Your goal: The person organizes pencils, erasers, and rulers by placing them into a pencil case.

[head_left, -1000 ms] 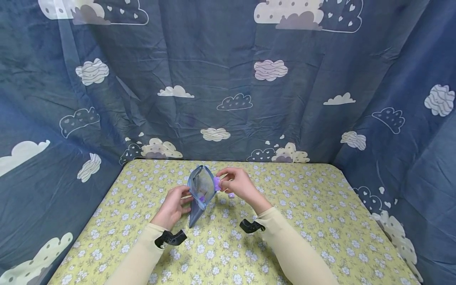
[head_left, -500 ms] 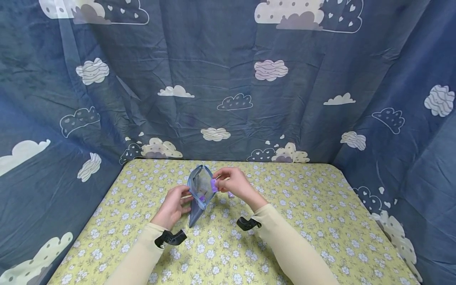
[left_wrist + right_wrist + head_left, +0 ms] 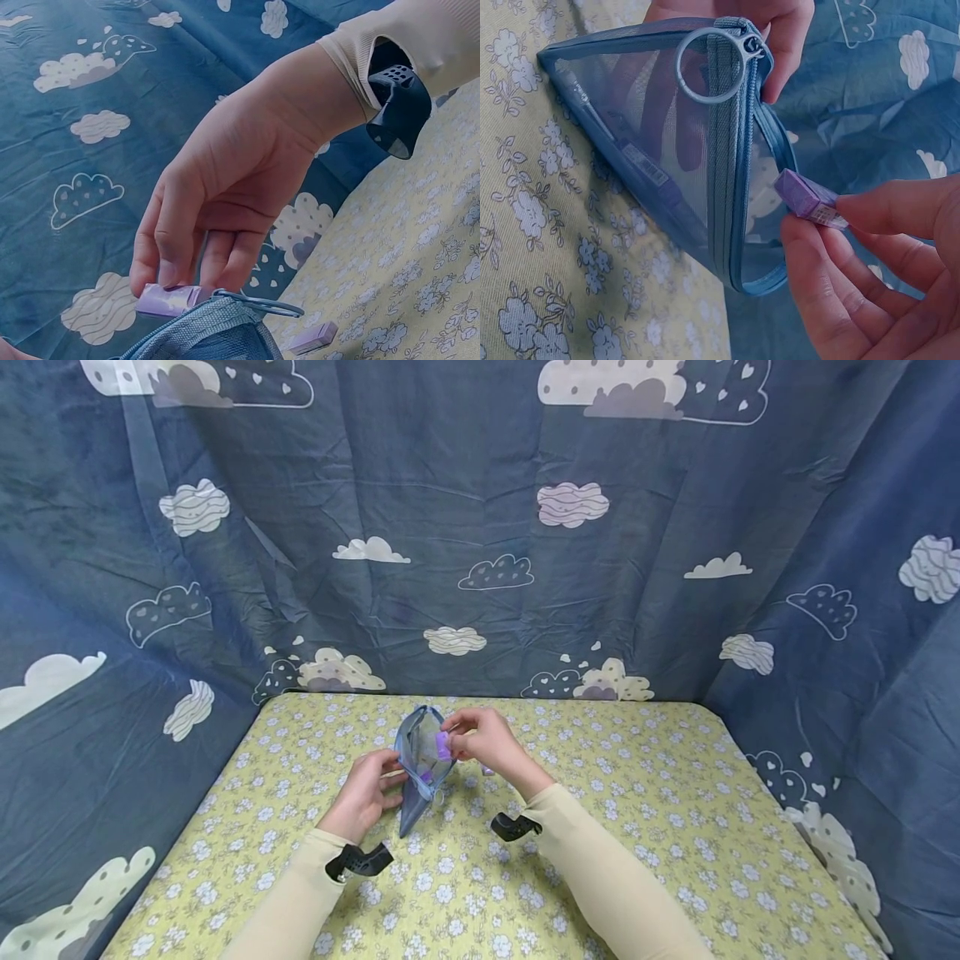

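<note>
A blue mesh zip pouch (image 3: pixel 412 806) stands tilted over the table, its zip undone and its mouth wide. My left hand (image 3: pixel 363 793) holds the pouch from the left, fingers showing through the mesh in the right wrist view. At the mouth's right side, my right hand (image 3: pixel 491 743) pinches a small purple block (image 3: pixel 802 196) with a printed white label between thumb and fingertips. Through the mesh, a slim pen-like item (image 3: pixel 596 112) and a purple piece with a barcode label (image 3: pixel 649 165) are visible. Another small purple block (image 3: pixel 313 337) lies on the table near the right hand.
A yellow flowered cloth (image 3: pixel 600 860) covers the table. Dark blue curtains (image 3: pixel 480 485) with cloud prints hang behind it and at both sides. A ring pull (image 3: pixel 709 66) hangs from the pouch's zip.
My right hand has moved left with the purple block, from the pouch's right edge to in front of its mouth. The left hand and the pouch have stayed nearly still.
</note>
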{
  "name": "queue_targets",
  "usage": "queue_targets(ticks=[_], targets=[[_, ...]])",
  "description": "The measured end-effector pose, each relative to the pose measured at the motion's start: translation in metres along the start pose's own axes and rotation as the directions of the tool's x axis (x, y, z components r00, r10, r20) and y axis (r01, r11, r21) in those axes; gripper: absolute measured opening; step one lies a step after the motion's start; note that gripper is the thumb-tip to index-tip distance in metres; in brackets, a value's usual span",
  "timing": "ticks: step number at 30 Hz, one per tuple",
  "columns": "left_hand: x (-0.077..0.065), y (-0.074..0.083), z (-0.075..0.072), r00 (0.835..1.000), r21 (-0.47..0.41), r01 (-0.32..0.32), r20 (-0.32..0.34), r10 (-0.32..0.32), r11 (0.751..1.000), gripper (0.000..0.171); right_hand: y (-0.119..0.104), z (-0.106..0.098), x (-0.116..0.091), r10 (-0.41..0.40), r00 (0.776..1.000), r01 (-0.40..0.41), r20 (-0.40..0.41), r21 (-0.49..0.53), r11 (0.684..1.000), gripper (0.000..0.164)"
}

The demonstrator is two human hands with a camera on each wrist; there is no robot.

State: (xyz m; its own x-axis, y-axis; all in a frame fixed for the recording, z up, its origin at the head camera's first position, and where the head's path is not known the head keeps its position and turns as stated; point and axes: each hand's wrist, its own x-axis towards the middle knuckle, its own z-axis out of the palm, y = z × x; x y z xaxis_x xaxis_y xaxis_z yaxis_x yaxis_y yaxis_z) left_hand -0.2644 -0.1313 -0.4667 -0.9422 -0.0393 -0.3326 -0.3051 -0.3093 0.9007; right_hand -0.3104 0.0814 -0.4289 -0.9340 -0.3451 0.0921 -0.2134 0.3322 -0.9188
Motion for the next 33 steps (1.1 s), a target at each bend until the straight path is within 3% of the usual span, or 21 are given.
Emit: queue_targets(ticks=[12,33], targets=[[0.000,-0.001,0.000,1.000,-0.013,0.013,-0.005,-0.013,1.000,0.013,0.003,0.009,0.010,0.001,1.000,-0.002,0.030,0.025,1.000,0.021],[0.002,0.000,-0.003,1.000,-0.024,0.000,0.014,0.000,1.000,0.012,-0.002,0.022,0.021,-0.027,1.000,0.027,-0.002,0.002,1.000,0.019]])
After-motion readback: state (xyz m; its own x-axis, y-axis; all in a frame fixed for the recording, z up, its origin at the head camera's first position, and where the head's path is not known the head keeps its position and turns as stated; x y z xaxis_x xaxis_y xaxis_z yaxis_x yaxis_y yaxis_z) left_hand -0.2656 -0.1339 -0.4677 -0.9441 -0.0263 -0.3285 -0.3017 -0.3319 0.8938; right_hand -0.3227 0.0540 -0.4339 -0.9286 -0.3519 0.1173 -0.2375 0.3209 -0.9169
